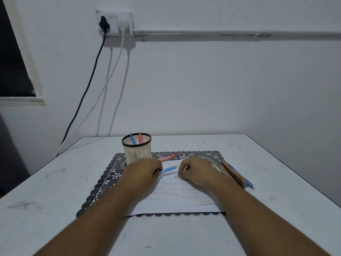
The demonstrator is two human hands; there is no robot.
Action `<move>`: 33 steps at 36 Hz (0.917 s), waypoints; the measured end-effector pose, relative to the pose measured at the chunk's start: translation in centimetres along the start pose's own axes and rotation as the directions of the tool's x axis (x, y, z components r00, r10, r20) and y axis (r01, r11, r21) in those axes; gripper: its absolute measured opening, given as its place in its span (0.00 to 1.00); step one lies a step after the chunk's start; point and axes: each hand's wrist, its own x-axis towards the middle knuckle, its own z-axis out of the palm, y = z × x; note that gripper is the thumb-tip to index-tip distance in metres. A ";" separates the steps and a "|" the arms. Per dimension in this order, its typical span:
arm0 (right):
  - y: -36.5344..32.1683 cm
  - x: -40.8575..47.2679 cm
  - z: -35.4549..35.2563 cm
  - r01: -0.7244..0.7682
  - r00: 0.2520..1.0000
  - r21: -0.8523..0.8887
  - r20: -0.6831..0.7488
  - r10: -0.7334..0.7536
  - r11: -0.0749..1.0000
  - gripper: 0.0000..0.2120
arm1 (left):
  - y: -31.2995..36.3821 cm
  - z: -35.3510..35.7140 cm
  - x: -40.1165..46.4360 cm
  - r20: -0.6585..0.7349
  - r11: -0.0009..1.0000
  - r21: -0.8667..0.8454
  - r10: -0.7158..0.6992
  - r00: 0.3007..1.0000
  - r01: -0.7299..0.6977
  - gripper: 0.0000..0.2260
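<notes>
While left hand (145,172) grips blue pen (169,169), red pack (170,156) shows "7"

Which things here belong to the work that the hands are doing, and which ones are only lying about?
In use: slim blue plastic pencil gripped by the left hand; right hand, fingers curled beside its end; red lead box; white written sheet.
Lying about: cream slotted pen cup; bundle of coloured pencils; black lace mat.
</notes>
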 end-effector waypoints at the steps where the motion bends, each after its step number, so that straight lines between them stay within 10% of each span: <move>1: 0.0 0.0 0.0 -0.001 1.000 0.006 0.002 0.001 1.000 0.03 | 0.0 0.0 0.0 0.006 1.000 0.002 0.001 1.000 -0.001 0.03; 23: -0.4 -0.2 -0.1 0.011 0.999 -0.061 0.034 -0.009 0.998 0.03 | 0.2 -0.4 0.0 0.078 0.999 0.029 -0.019 0.997 0.017 0.06; 33: -0.3 -0.2 -0.5 0.074 0.994 0.223 -0.093 -0.055 0.972 0.08 | -0.1 -0.1 0.1 0.040 0.999 0.034 0.007 0.999 -0.008 0.05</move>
